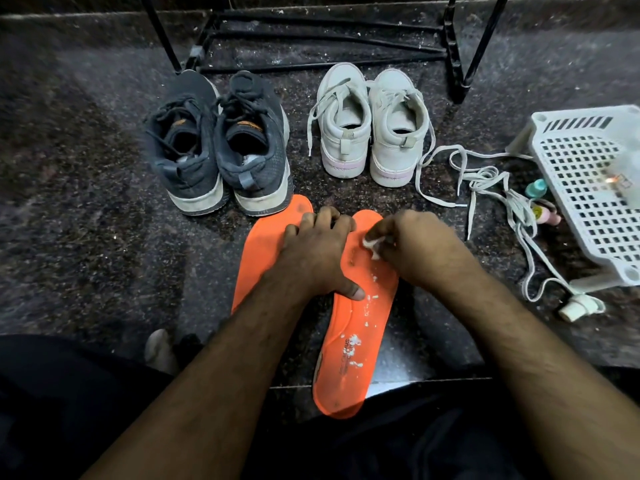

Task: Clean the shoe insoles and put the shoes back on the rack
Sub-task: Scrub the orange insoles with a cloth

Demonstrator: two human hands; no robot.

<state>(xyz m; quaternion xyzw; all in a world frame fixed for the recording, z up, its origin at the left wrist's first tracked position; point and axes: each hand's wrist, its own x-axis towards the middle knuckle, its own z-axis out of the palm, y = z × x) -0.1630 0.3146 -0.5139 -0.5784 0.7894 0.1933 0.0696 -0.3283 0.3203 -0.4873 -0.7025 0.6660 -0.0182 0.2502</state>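
Observation:
Two orange insoles lie side by side on the dark stone floor. My left hand [317, 251] rests flat across both, its thumb pressing on the right insole [356, 341]. The left insole [258, 247] is partly covered by that hand and forearm. My right hand [412, 247] pinches a small white wad [372, 245] against the upper part of the right insole. White crumbs are scattered down that insole. Beyond the insoles stand a pair of dark grey sneakers [218, 147] and a pair of white sneakers [370, 126], heels toward me. The black metal shoe rack [322, 39] stands behind them.
A white perforated plastic basket [588, 195] lies tilted at the right. Loose white laces [498, 199] trail over the floor beside it, near small bottles [540, 202] and a white cap-like piece [578, 306]. My dark-clothed legs fill the bottom edge.

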